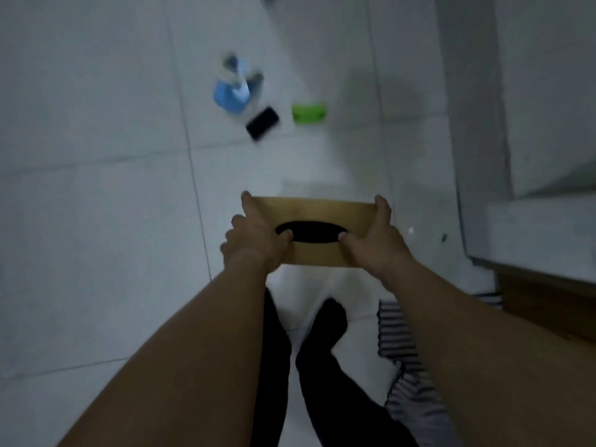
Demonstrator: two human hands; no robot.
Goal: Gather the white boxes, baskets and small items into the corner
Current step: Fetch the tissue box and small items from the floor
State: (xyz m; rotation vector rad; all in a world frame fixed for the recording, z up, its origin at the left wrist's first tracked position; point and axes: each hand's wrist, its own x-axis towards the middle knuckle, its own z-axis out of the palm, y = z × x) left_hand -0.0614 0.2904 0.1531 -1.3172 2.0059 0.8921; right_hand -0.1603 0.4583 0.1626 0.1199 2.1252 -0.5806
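Observation:
A flat tan wooden box lid [317, 209] with a dark oval slot is held level above the white tiled floor. My left hand [253, 230] grips its left end with the thumb hooked into the slot. My right hand [375, 235] grips the right end the same way. Farther off on the floor lie a blue item [230, 95] with something white on it, a black phone-like slab [263, 123] and a small green box [309, 113]. The picture is blurred.
A white wall or cabinet face [477, 124] rises on the right, with a brown wooden edge [545, 304] below it. Striped cloth [403, 346] lies by my dark-clothed legs [322, 350]. White floor tiles [96, 188] spread out to the left.

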